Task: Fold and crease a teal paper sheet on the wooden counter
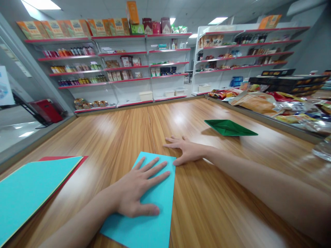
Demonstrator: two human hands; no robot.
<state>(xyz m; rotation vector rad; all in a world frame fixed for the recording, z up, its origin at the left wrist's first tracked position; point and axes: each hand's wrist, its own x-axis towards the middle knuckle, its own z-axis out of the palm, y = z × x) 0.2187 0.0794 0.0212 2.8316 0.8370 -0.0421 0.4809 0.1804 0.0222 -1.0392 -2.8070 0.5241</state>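
Observation:
A light blue sheet of paper [160, 206] lies on the wooden table in front of me. Across its upper half my left hand [139, 184] rests flat, fingers spread and thumb pointing right. My right hand [187, 150] is on the table just past the sheet's top right corner. Its fingers stretch out to the left, and the thumb tip touches or nearly touches that corner. Beyond the right hand sits a folded green paper shape [229, 127], pointed at both ends like a boat.
To the left lies a stack of coloured paper [28, 186], blue on top with red beneath. Bagged snacks [261, 103] and dark boxes [289, 82] line the right side beyond a raised table edge [271, 125]. Stocked shelves [124, 65] stand behind, and a red cart [46, 110] is at left.

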